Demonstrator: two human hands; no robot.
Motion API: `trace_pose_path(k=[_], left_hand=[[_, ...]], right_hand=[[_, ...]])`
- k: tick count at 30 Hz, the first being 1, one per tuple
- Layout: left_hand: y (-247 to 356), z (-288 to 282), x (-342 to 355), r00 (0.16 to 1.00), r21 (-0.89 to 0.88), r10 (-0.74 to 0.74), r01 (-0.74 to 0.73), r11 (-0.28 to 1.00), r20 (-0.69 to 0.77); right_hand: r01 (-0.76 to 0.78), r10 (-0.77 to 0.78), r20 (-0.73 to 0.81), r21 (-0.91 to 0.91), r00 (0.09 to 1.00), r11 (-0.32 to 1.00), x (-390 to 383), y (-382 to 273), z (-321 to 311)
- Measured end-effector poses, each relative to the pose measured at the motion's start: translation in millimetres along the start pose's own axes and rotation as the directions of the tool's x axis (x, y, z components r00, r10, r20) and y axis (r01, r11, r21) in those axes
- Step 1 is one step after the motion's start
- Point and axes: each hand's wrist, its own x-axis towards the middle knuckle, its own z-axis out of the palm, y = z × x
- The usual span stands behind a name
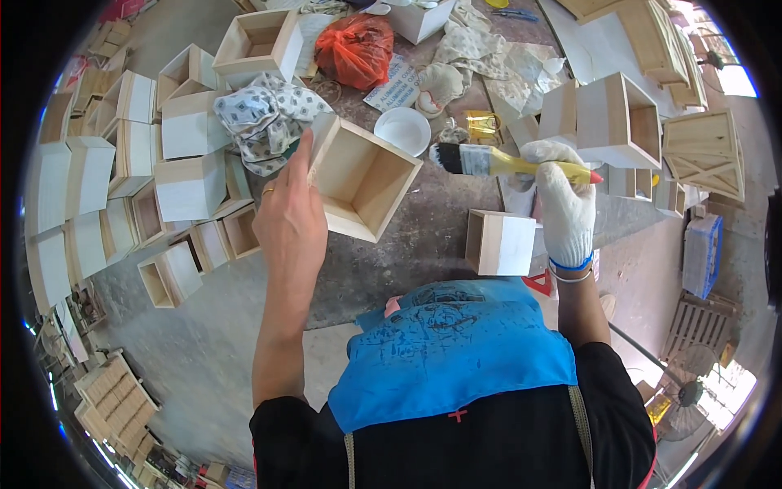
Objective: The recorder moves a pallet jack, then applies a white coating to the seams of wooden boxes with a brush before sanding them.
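Observation:
My bare left hand (289,212) grips the left side of a pale, open wooden box (362,179), tilted so its inside faces up toward me. My right hand (562,196), in a white knit glove, is closed on a yellow-handled paintbrush (505,162) with a red tip; its dark bristles point left and show some white on them. The bristles are to the right of the box, just below a round white dish (402,130). A small white-sided wooden box (505,243) sits near the table's front edge, below the brush.
Many wooden boxes (187,187) crowd the table's left side, others (615,122) the right. Toward the back lie patterned cloths (269,122), a red plastic bag (354,49) and a yellow container (482,125). A standing fan (691,394) is at lower right.

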Motion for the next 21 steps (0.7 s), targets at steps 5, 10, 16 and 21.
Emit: trace_pose_path(k=[5,10,16,21], left_hand=[[15.2,-17.6,-3.6,1.0,0.034,-0.001,0.001,0.999,-0.008],[22.3,-25.8,-7.7,1.0,0.082,0.017,-0.015,0.996,-0.023],[27.4,-31.0,-14.8,0.999,0.093,0.033,-0.029,0.995,-0.041],[29.9,-32.7,-17.9,0.997,0.122,0.058,-0.051,0.991,-0.056]], right_hand=[[0.018,-0.016,0.044,-0.044,0.999,0.999,-17.3,-14.5,6.4],[0.061,-0.05,0.077,-0.152,0.996,0.986,-28.2,-19.2,3.3],[0.094,-0.083,0.075,-0.158,0.994,0.983,-39.0,-21.6,3.6],[0.235,-0.19,0.165,-0.316,0.968,0.919,-41.0,-22.7,1.6]])
